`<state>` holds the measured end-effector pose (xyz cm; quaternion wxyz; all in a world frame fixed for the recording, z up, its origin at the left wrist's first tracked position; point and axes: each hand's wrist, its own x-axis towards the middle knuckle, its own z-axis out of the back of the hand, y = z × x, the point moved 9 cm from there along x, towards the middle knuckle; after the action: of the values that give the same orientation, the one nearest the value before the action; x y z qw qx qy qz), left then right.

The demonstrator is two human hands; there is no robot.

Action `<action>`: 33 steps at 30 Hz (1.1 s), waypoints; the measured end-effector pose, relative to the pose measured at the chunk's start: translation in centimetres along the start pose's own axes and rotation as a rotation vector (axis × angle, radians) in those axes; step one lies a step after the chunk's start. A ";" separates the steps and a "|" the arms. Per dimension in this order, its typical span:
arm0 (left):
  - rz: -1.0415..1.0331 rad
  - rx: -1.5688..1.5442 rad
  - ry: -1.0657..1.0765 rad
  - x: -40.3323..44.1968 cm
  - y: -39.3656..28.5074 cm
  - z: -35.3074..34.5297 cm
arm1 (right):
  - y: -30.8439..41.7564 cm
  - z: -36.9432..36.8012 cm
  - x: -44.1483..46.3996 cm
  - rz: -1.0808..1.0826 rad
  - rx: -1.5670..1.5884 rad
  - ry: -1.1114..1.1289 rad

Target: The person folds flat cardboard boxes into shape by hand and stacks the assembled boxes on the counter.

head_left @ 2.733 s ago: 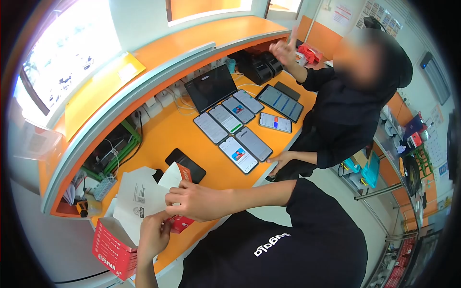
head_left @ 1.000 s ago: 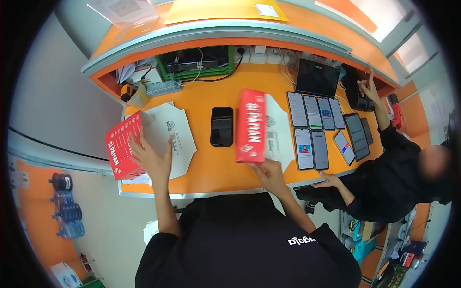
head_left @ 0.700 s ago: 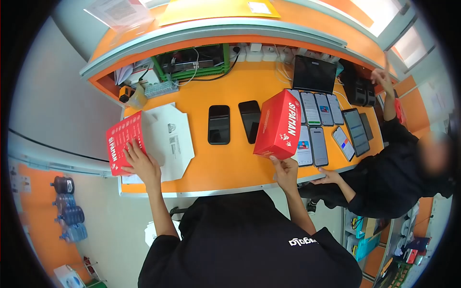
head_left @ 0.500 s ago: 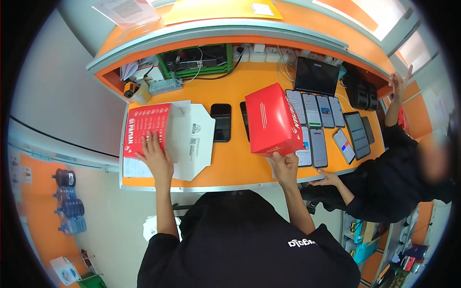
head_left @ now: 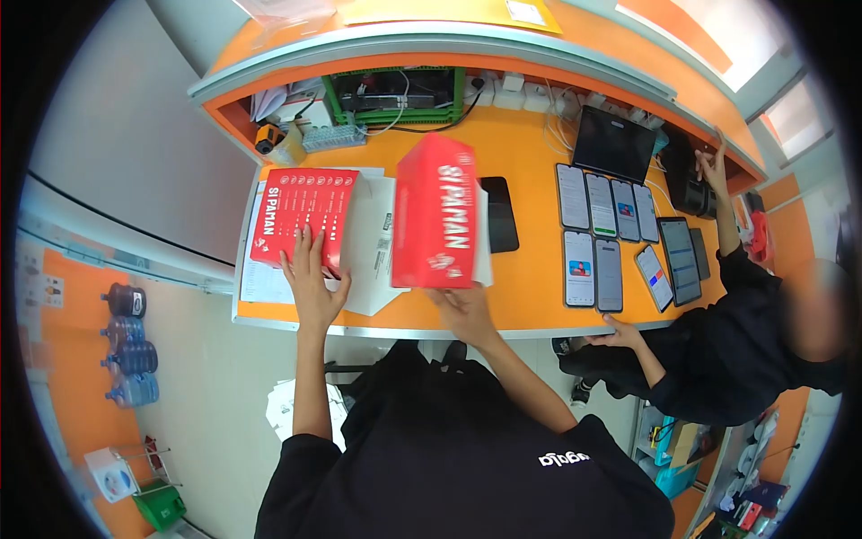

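Red flat cardboard with white "SI PAMAN" lettering (head_left: pixel 301 211) lies at the left of the orange desk, over white sheets. My left hand (head_left: pixel 314 283) rests on its near edge with fingers spread, not closed round it. To the right, a red box (head_left: pixel 440 211) with the same lettering stands raised, its printed side facing me. My right hand (head_left: pixel 467 314) grips this box at its bottom; some of its fingers are hidden. Behind the box, a white cardboard sheet (head_left: pixel 373 278) with printing shows in part, and a dark phone (head_left: pixel 500 216) lies to the right.
Several phones (head_left: pixel 579 269) lie in rows on the right, near a tablet (head_left: pixel 680 260) and a laptop (head_left: pixel 615 144). A co-worker (head_left: pixel 718 341) in black is at the right, one hand at the desk edge. A shelf (head_left: pixel 431 49) overhangs the back.
My right hand has carried the red box leftward and turned it so the lettered side faces me. My left hand stays on the left cardboard, fingers spread. The view has shifted slightly.
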<state>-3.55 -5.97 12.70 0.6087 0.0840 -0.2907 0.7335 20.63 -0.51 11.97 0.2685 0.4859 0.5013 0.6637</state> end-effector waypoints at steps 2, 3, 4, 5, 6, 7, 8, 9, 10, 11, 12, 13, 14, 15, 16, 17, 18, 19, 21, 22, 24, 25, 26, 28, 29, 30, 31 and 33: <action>-0.012 -0.022 -0.003 -0.2 -0.3 0.5 | -5.7 -4.0 -0.2 -0.317 0.250 0.127; -0.007 -0.143 -0.079 -0.3 -0.3 1.4 | -6.7 -4.6 0.1 -0.275 0.332 0.053; -0.001 -0.264 -0.159 -0.4 -0.3 2.1 | -6.9 -5.0 0.9 -0.262 0.330 0.050; 0.049 -0.376 -0.205 -0.6 -0.4 2.4 | -7.8 -4.3 1.1 -0.339 0.551 -0.063; 0.047 -0.381 -0.203 -0.7 -1.3 2.3 | -8.8 -3.8 0.7 -0.421 0.771 -0.181; 0.071 -0.545 -0.200 -0.8 -2.0 2.2 | -7.2 -3.3 1.3 -0.461 0.940 -0.281; 0.097 -0.708 -0.196 -0.8 -2.4 2.2 | -5.4 -2.6 2.1 -0.463 0.932 -0.286; 0.101 -0.716 -0.189 -0.5 -2.8 2.5 | -3.9 -1.6 2.8 -0.447 1.003 -0.323; 0.011 -0.749 -0.138 0.3 -4.0 2.5 | -3.3 -0.5 3.1 -0.426 1.074 -0.362; -0.085 -0.785 -0.089 1.5 -5.1 2.7 | -3.3 1.0 3.4 -0.418 1.066 -0.373; -0.097 -0.800 -0.080 3.0 -5.1 3.1 | -2.7 1.9 3.8 -0.394 1.074 -0.275; -0.219 -0.742 -0.075 4.8 -6.0 4.0 | -1.9 2.4 3.9 -0.368 1.080 -0.184; -0.341 -0.683 -0.072 6.2 -7.0 4.9 | -1.0 3.0 3.7 -0.355 1.072 -0.207; -0.358 -0.700 -0.061 7.9 -7.2 5.6 | 0.1 3.0 3.5 -0.403 1.130 -0.227; -0.463 -0.616 0.021 9.2 -8.5 5.8 | 1.1 2.9 3.3 -0.448 1.190 -0.245; -0.567 -0.529 0.098 10.0 -9.5 5.4 | 1.9 2.9 3.1 -0.455 1.170 -0.240; -0.581 -0.543 0.102 10.7 -9.3 5.0 | 2.3 2.9 2.9 -0.442 1.162 -0.256; -0.622 -0.691 0.259 10.9 -9.7 3.8 | 2.9 2.5 2.8 -0.419 1.202 -0.247; -0.664 -0.883 0.362 10.9 -11.1 3.3 | 3.3 3.1 3.0 -0.378 1.236 -0.238; -0.681 -0.888 0.373 10.7 -11.2 2.9 | 3.0 3.5 2.6 -0.355 1.216 -0.216; -0.594 -1.032 0.402 10.5 -10.9 1.4 | 2.9 4.6 1.4 -0.323 1.194 -0.227; -0.598 -1.021 0.402 10.5 -11.4 1.6 | 1.9 5.4 0.4 -0.449 1.017 -0.298; -0.601 -1.033 0.411 10.4 -11.6 1.8 | 1.1 6.7 -0.5 -0.573 0.835 -0.356; -0.594 -0.985 0.485 10.4 -11.9 1.5 | 1.3 9.2 -1.6 -0.728 0.598 -0.195; -0.598 -0.988 0.485 10.7 -11.9 1.7 | 2.9 12.4 -1.5 -0.699 0.066 -0.340; -0.635 -0.933 0.480 10.7 -12.2 2.0 | 6.0 14.6 -1.3 -0.641 -0.465 -0.469; -0.671 -0.878 0.477 10.6 -12.5 2.2 | 7.8 14.0 -0.7 -0.644 -0.466 -0.475; -0.700 -0.868 0.458 10.8 -13.4 2.7 | 15.7 9.0 3.6 -0.043 -0.671 -0.288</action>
<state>5.77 2.87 24.39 0.8397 -0.2414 -0.3802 0.3033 29.56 0.63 28.10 0.4947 0.4487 0.2225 0.7102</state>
